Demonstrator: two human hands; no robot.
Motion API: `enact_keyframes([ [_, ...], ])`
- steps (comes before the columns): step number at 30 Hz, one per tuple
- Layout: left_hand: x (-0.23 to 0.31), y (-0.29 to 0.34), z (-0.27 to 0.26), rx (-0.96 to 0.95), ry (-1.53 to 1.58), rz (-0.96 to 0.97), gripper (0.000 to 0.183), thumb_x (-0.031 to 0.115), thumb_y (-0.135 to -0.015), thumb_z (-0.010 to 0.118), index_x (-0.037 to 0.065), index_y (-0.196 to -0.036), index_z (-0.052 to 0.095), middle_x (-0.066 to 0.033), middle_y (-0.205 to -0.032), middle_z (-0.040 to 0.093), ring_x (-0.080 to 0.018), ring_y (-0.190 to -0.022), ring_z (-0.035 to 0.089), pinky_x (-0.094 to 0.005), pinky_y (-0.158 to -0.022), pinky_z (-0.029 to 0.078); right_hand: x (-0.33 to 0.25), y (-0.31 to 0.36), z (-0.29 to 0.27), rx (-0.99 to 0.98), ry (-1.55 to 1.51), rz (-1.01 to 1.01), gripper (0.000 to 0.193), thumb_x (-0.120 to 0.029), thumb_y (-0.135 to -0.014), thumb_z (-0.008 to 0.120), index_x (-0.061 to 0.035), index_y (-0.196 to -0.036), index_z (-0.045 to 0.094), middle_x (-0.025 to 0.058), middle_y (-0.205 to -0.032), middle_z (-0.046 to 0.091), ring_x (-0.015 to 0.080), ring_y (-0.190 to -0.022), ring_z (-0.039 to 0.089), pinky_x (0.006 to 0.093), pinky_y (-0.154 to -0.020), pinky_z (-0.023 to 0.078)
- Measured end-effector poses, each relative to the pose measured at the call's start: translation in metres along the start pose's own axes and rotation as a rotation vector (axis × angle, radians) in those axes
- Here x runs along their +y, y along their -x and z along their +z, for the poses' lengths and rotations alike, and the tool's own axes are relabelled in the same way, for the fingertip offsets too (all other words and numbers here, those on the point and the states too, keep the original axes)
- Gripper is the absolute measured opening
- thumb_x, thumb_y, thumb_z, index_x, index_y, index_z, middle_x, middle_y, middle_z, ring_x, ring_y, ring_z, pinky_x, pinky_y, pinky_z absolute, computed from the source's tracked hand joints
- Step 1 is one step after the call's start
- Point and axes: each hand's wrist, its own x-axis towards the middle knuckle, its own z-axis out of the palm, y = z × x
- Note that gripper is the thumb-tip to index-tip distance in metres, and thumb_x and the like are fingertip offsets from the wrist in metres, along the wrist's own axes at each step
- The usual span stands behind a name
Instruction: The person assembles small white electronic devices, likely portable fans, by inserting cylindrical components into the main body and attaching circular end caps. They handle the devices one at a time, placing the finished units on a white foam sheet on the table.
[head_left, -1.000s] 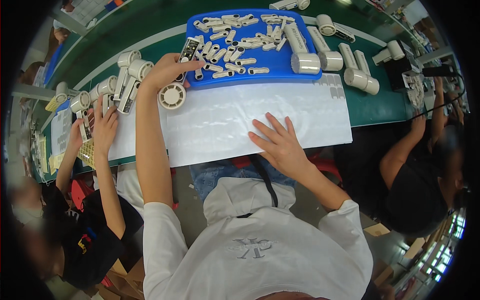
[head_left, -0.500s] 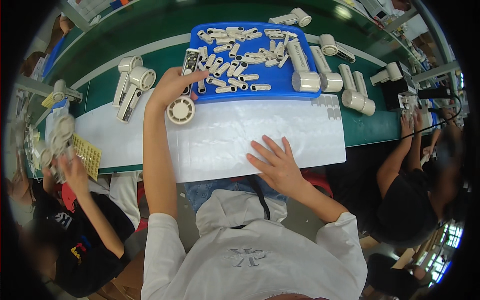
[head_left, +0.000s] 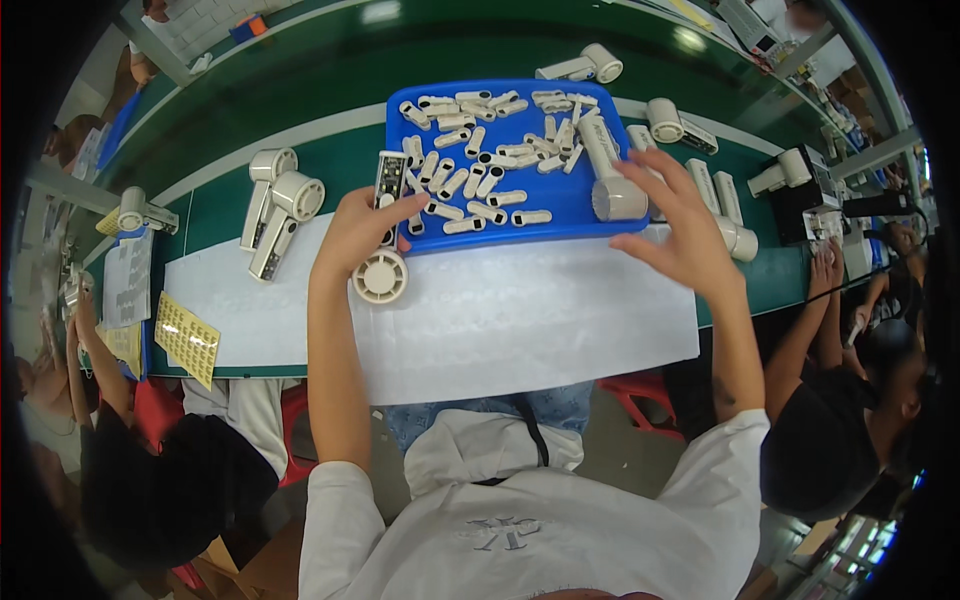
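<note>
My left hand is closed around a white handheld fan. Its round grille points down toward me, and the upright handle shows dark inner parts. Fingers apart, my right hand is over the right rim of the blue tray. Another white fan lies along that side of the tray, its round head close to my right thumb and fingers; I cannot tell whether they touch it. Many small white oblong covers with dark windows are scattered in the tray.
A white sheet covers the near table. Two fans lie left of the tray, and several more stand to its right beside a black device. A yellow sheet of stickers lies at left. Co-workers sit on both sides.
My right hand has lifted off the white sheet and moved up and right to the fan at the tray's right side. The left hand still holds its fan. The left co-worker's hands moved away.
</note>
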Motion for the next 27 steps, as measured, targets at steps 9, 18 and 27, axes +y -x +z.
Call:
enact_keyframes([
  [9,0.013,-0.005,-0.003,-0.03,-0.083,0.02,0.041,0.036,-0.076,0.078,-0.002,-0.087,0.066,-0.0064,-0.075,0.065,-0.0119,-0.054,0.06,-0.0246,-0.05,0.046,0.034,-0.017,0.037,-0.182,0.125,-0.014,0.055,-0.013,-0.068,0.078,-0.0105,-0.121,0.061,0.0134,-0.134,0.05,0.0349,-0.124,0.047,0.0434,-0.103,0.042],
  [18,0.01,-0.013,-0.007,-0.055,-0.175,-0.003,0.041,0.036,-0.074,0.079,-0.001,-0.084,0.066,-0.0062,-0.073,0.064,-0.0119,-0.054,0.059,-0.0244,-0.051,0.046,0.039,-0.016,0.043,-0.151,0.183,-0.095,0.027,-0.014,-0.069,0.075,-0.0056,-0.093,0.07,0.014,-0.129,0.054,0.0331,-0.12,0.05,0.0421,-0.096,0.045],
  [27,0.014,-0.007,-0.009,-0.038,-0.226,-0.019,0.04,0.034,-0.072,0.081,-0.001,-0.082,0.067,-0.007,-0.071,0.067,-0.0107,-0.052,0.059,-0.0227,-0.05,0.046,0.034,-0.019,0.035,-0.202,0.155,-0.135,0.03,-0.017,-0.07,0.075,-0.0081,-0.098,0.07,0.0139,-0.124,0.057,0.0323,-0.114,0.054,0.0415,-0.087,0.049],
])
